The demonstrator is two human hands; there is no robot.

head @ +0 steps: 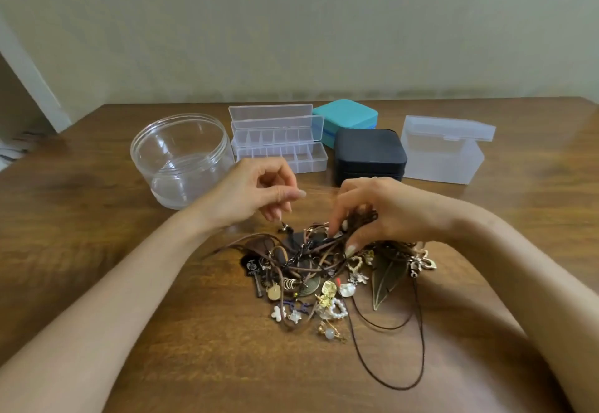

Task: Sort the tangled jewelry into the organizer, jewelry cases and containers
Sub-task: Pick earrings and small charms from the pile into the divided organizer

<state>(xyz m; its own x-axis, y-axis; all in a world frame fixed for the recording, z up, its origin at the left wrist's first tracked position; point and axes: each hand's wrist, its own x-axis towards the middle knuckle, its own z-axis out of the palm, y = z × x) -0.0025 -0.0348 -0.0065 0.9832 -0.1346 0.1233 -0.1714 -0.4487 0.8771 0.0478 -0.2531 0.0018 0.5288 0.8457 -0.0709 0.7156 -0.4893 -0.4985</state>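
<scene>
View from a person's head down onto a brown wooden table point(97, 218), with both bare forearms reaching in from the lower corners. In the middle of the table, on the side nearest the person, lies a tangled heap of jewelry point(311, 279). It holds leather thongs, dark chains and gold and white charms. There is also a small ring of white pearl beads point(338, 309), a bronze feather-shaped pendant point(387, 278) on the right side, and a thin dark cord loop point(419, 348) trailing toward the person. The right hand point(385, 215) is over the far right part of the heap, its fingers curled round a bunch of brown cords point(363, 218) raised a little above the pile. The left hand point(256, 192) hovers near it on the left, not touching it, with fingers curled and thumb laid along the forefinger. A small dark charm point(284, 227) sits just below its lower fingertips (whether this hand pinches a fine strand cannot be told). A row of storage stands along the far side of the table. From left to right it holds a round, open-topped clear plastic jar point(181, 159), then two clear plastic compartment organizers point(278, 143) with lids raised, one behind the other. Next comes a closed teal square jewelry case point(346, 116) behind a closed black square jewelry case point(369, 153). Last is a frosted rectangular plastic box point(444, 153) with a hinged lid. A pale wall point(291, 23) rises behind the table.
</scene>
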